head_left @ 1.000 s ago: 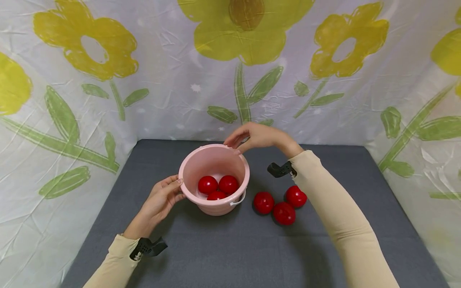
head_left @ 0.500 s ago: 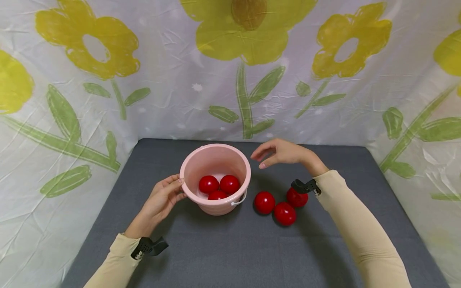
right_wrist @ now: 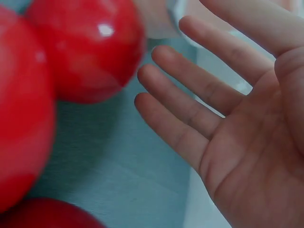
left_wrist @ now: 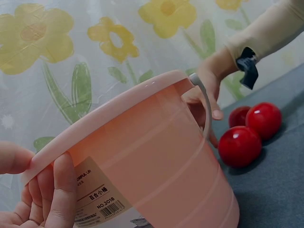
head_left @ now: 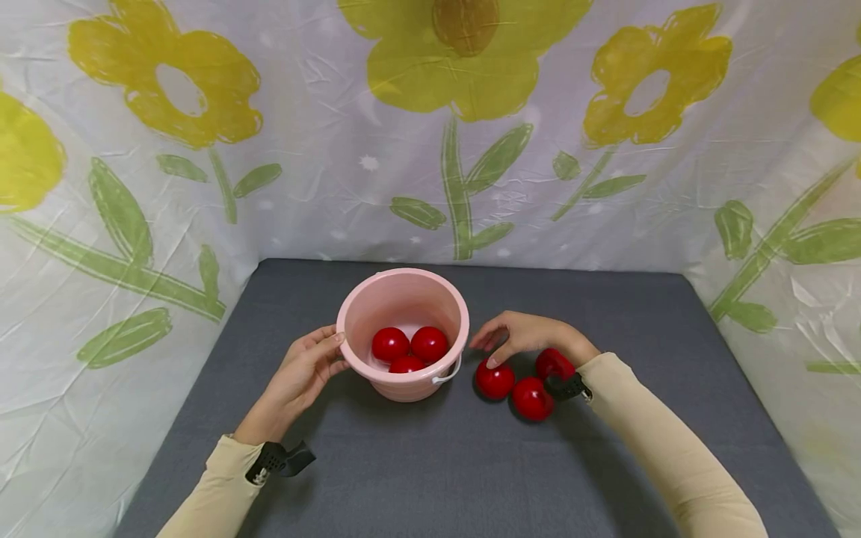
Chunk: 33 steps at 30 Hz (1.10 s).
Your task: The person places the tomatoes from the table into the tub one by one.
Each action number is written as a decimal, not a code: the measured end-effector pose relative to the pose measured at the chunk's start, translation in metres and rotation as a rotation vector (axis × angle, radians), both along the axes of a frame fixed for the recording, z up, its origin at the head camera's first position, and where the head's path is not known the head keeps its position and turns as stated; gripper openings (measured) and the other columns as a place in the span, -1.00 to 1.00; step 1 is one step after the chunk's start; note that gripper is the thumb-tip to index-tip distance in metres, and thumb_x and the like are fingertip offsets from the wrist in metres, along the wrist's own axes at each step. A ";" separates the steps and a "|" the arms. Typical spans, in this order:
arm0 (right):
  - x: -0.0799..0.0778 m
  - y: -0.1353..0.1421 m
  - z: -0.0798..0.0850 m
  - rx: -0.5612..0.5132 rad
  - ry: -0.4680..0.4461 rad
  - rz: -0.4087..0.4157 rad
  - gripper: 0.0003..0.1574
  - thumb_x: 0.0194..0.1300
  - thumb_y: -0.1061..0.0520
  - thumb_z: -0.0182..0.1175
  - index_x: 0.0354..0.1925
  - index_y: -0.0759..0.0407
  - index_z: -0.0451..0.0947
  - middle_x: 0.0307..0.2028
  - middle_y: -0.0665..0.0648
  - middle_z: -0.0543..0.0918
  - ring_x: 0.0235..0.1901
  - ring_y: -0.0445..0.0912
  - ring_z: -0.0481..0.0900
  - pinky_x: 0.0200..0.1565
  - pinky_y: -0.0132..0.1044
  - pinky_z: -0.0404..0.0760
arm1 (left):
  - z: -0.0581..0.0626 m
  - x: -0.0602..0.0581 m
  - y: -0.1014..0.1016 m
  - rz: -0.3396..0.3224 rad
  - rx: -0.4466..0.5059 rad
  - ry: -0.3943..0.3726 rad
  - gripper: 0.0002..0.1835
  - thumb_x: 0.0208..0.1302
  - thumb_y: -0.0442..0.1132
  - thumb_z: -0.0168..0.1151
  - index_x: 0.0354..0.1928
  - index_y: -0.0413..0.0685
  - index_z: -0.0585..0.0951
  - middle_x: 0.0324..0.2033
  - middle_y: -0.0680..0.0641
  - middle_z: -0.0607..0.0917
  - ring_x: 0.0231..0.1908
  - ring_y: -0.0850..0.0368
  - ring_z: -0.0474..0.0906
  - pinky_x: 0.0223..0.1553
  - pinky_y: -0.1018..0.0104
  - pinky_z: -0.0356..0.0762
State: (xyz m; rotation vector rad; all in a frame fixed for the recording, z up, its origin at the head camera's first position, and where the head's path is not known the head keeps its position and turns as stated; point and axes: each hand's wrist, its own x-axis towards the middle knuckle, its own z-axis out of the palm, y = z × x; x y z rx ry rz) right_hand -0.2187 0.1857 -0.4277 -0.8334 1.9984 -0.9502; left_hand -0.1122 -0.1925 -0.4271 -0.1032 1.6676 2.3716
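A pink bucket (head_left: 403, 392) stands left of the table's middle, with three glossy red balls (head_left: 390, 344) inside it. My left hand (head_left: 303, 373) pinches its rim on the left, thumb on one side and fingers under the lip, as the left wrist view shows beside a paper label (left_wrist: 97, 194). To the right of the bucket, three more red balls lie grouped on the table. My right hand (head_left: 528, 335) hovers over the leftmost of them (head_left: 494, 381), fingers spread and holding nothing. Its wrist partly covers the rear ball (head_left: 551, 362); the front one (head_left: 533, 400) shows almost whole.
The bucket's white handle (head_left: 447, 372) hangs down on its right side, facing the loose balls. A dark grey cloth covers the table (head_left: 417, 478). Behind and at both sides hangs a white curtain (head_left: 303, 224) printed with yellow flowers.
My right hand has left the bucket's far rim, swung right, then come down towards the loose balls. The left hand and the bucket stay where they were.
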 end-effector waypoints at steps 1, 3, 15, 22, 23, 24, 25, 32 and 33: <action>0.001 0.000 -0.003 0.006 -0.001 0.006 -0.35 0.18 0.13 0.42 0.20 0.32 0.52 0.17 0.38 0.60 0.18 0.26 0.55 0.21 -0.07 0.58 | 0.000 0.000 0.000 0.002 -0.002 -0.001 -0.73 0.46 -0.32 0.07 0.11 -0.26 0.37 -0.20 0.04 0.66 -0.29 0.31 0.61 -0.26 0.49 0.67; 0.003 -0.001 -0.007 0.028 0.002 0.014 -0.35 0.17 0.12 0.42 0.20 0.29 0.52 0.16 0.35 0.62 0.16 0.20 0.57 0.21 -0.07 0.58 | -0.001 0.000 -0.001 0.002 -0.005 -0.001 -0.74 0.47 -0.32 0.07 0.10 -0.25 0.38 -0.20 0.04 0.65 -0.29 0.30 0.61 -0.26 0.49 0.67; 0.008 -0.002 -0.020 0.138 0.052 0.044 -0.41 0.08 0.07 0.47 0.12 0.05 0.63 0.10 0.03 0.69 0.08 -0.09 0.52 0.19 -0.08 0.52 | -0.002 -0.001 -0.003 -0.009 0.005 0.000 -0.74 0.46 -0.31 0.08 0.10 -0.23 0.38 -0.19 0.03 0.65 -0.29 0.30 0.62 -0.26 0.49 0.68; 0.007 -0.003 -0.017 0.137 0.058 0.043 -0.44 0.10 0.08 0.46 0.11 0.08 0.64 0.06 0.03 0.71 0.02 -0.11 0.55 0.13 -0.20 0.54 | -0.002 0.000 -0.003 -0.009 0.005 -0.006 -0.75 0.46 -0.31 0.08 0.10 -0.21 0.40 -0.20 0.04 0.65 -0.30 0.30 0.62 -0.26 0.49 0.69; 0.007 -0.003 -0.016 0.134 0.062 0.044 -0.44 0.11 0.08 0.45 0.11 0.08 0.63 0.05 0.03 0.71 0.01 -0.09 0.56 0.12 -0.20 0.55 | -0.002 0.000 -0.003 -0.009 0.004 -0.006 -0.75 0.46 -0.31 0.08 0.10 -0.20 0.40 -0.20 0.04 0.65 -0.30 0.30 0.62 -0.26 0.49 0.69; 0.006 -0.002 -0.014 0.129 0.065 0.045 -0.44 0.11 0.08 0.45 0.11 0.09 0.63 0.04 0.04 0.72 0.01 -0.08 0.57 0.11 -0.20 0.55 | -0.002 0.000 -0.003 -0.008 0.003 -0.006 -0.75 0.46 -0.31 0.08 0.09 -0.20 0.40 -0.20 0.04 0.65 -0.30 0.30 0.62 -0.26 0.49 0.69; 0.005 -0.002 -0.013 0.123 0.068 0.044 -0.44 0.11 0.08 0.44 0.12 0.11 0.63 0.04 0.04 0.72 0.01 -0.06 0.58 0.11 -0.18 0.56 | -0.002 0.000 -0.003 -0.008 0.002 -0.006 -0.75 0.46 -0.31 0.08 0.10 -0.20 0.40 -0.20 0.04 0.64 -0.30 0.30 0.62 -0.26 0.49 0.69; -0.004 0.004 0.007 0.093 0.086 0.028 -0.41 0.15 0.08 0.41 0.16 0.17 0.59 0.07 0.06 0.70 0.08 -0.02 0.55 0.15 -0.11 0.57 | -0.001 0.000 -0.003 -0.009 -0.004 -0.010 -0.73 0.47 -0.30 0.08 0.11 -0.22 0.38 -0.21 0.04 0.65 -0.30 0.30 0.62 -0.26 0.49 0.69; -0.006 0.005 0.012 0.093 0.084 0.022 -0.41 0.16 0.07 0.40 0.17 0.16 0.58 0.08 0.06 0.69 0.08 -0.02 0.55 0.14 -0.12 0.57 | -0.001 0.000 -0.003 -0.007 -0.004 -0.011 -0.73 0.46 -0.30 0.08 0.11 -0.22 0.38 -0.21 0.04 0.65 -0.31 0.30 0.62 -0.26 0.49 0.69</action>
